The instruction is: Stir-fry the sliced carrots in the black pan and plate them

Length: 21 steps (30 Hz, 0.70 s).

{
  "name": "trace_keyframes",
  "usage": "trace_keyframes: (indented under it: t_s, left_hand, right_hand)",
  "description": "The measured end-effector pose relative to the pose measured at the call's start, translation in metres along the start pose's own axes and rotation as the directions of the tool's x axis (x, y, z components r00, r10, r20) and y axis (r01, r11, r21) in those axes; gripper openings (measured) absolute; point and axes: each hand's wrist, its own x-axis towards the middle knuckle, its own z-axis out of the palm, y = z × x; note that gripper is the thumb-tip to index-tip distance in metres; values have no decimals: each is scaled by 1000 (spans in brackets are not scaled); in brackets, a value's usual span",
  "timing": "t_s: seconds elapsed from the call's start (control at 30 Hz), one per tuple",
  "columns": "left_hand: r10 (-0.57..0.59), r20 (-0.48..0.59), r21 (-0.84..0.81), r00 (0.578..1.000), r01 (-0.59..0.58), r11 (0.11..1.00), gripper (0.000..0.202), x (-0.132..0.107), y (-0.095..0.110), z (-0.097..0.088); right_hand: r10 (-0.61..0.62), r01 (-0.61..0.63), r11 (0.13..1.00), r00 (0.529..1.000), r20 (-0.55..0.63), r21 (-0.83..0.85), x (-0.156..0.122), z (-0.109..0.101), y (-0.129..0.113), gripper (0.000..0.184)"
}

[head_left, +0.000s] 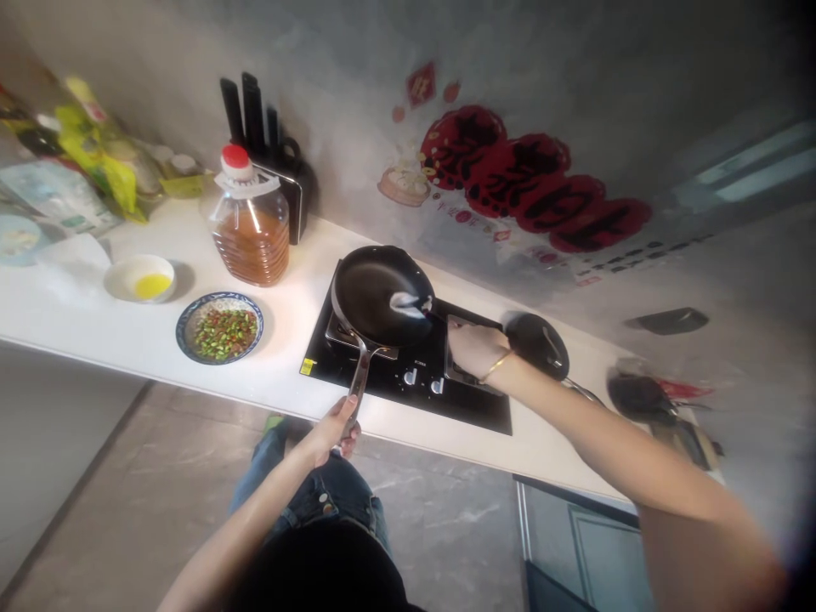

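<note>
The left hand grips the handle of the frying pan, over the cooktop's left side; the right hand's hold, beside the pan, cannot be told. Steadying the handle firmly should aid control.

The round metal frying pan I grip is black, like the flat glass cooktop whose front-left corner bears a yellow sticker. Near the long white countertop's front edge, a round blue-and-white patterned bowl holds green and reddish chopped pieces; my bangle is gold.
</note>
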Motion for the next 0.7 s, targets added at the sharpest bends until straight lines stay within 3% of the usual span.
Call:
trace_keyframes:
  t_s: [0.1,0.17,0.23,0.3,0.37,0.5,0.53,0.63,0.7]
  left_hand:
    - [-5,22,-1,1000,5,1000,74,0,0,-1]
    - [-11,42,4,999,11,1000,75,-1,1,-2]
    - [-16,48,15,999,15,1000,75,-2,3,-1]
    - [-16,41,28,999,15,999,75,-3,5,-1]
    - [-23,33,37,999,22,999,74,-5,7,0]
    - [-43,35,47,998,41,998,71,-6,9,0]
    - [-47,40,58,998,45,997,70,-6,9,0]
    - [-54,17,131,998,51,990,65,-3,7,-5]
    - [96,-123,223,988,-67,973,58,2,9,-9]
  right_hand:
    - [-209,202,976,972,107,79,-11,-16,38,35]
    - [-363,315,911,919,153,267,-6,-20,63,37]
    - [-471,329,809,858,203,486,8,-21,80,44]
    - [-521,232,692,816,251,683,26,-18,83,49]
    - [-548,91,516,799,247,852,46,-9,72,47]
    - [-563,-164,-23,817,123,986,83,30,37,22]
    - [-584,-230,-121,803,119,966,90,44,31,27]
    - [-704,-390,-277,704,91,878,99,93,27,46]
    - [-764,-431,-353,645,10,831,94,129,30,51]
